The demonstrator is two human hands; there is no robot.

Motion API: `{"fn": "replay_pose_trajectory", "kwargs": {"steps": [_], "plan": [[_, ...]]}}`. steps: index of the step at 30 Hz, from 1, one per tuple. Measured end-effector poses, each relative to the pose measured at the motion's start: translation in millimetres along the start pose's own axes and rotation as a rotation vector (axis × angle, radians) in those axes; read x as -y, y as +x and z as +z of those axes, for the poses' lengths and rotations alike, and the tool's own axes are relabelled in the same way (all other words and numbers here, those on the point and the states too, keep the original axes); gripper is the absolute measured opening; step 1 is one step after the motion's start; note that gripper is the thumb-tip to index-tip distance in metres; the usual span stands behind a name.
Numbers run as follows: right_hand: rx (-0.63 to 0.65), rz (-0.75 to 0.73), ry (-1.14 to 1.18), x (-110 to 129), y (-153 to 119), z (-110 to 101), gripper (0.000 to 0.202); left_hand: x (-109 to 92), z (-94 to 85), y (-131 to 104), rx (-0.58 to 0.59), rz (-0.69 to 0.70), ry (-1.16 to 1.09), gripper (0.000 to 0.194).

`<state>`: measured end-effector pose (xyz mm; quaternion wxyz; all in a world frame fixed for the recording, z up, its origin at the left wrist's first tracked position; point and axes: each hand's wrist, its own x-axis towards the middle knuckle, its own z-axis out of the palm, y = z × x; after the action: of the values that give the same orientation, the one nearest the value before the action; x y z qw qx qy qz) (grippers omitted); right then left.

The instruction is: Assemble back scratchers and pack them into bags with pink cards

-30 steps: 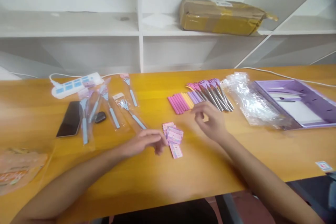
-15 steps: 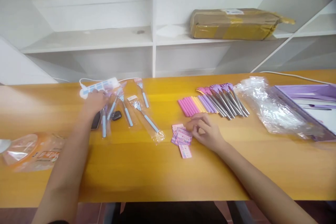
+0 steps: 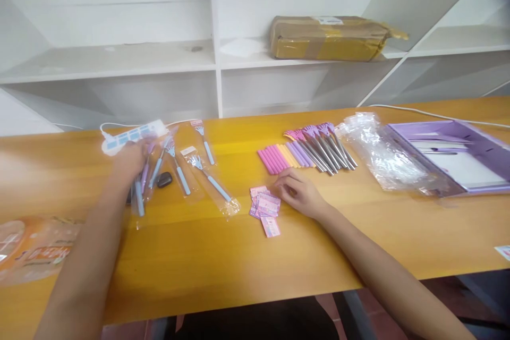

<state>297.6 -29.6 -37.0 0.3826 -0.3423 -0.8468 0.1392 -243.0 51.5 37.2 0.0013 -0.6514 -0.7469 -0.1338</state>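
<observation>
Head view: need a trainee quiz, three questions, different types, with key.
1. Where does the box rest?
2. True or false: the right hand is nearer the cards than the left hand is.
3. In the row of tubes, what colour are the leftmost ones?
A) yellow
B) pink
C) purple

Key:
1. On the shelf above the table.
2. True.
3. B.
</observation>
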Motion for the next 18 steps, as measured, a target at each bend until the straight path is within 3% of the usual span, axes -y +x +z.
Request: {"fn": "replay_pose_trajectory", "kwargs": {"steps": [7, 14, 18], "plan": [[0.010, 0.002, 0.022, 1, 1, 5, 0.015, 6, 13.5, 2, -0.093, -0.073, -0.030, 0.064], [-0.081, -0.008, -0.038, 2, 2, -1, 0.022, -7, 8.0, -2, -0.141, 0.007, -0.024, 0.038], [-0.180, -0.012, -0.071, -1, 3, -5, 0.024, -37, -17.4, -6, -0.355, -0.022, -0.266, 0.017]]}}
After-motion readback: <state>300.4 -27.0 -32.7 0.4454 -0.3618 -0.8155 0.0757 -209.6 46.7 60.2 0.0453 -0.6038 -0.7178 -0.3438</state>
